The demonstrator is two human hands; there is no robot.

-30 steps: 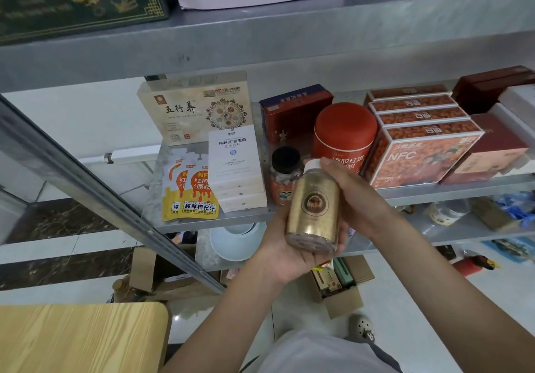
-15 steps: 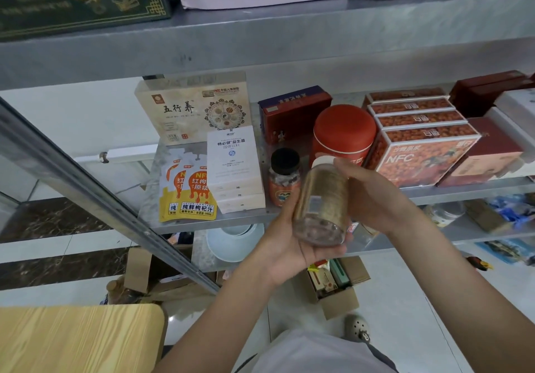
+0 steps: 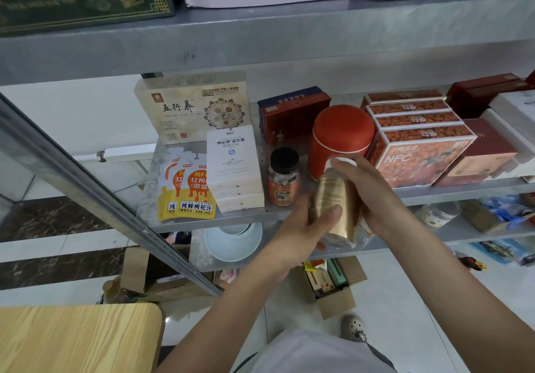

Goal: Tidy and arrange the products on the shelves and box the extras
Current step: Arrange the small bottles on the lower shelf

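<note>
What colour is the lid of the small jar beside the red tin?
The lid is black; the head view shows it.

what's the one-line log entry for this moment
left hand: grips gold bottle low | right hand: holds its top | gold bottle: held before shelf | red canister: on shelf behind

light: even, soft, dim under shelves | shadows: faint | blur: slight motion | edges: wide-angle bending

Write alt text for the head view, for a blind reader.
Two hands hold a gold bottle before a metal shelf: the left hand grips its body, the right hand its top. On the shelf are a red tin, a dark-capped jar, NFC boxes and juice pouches.
</note>
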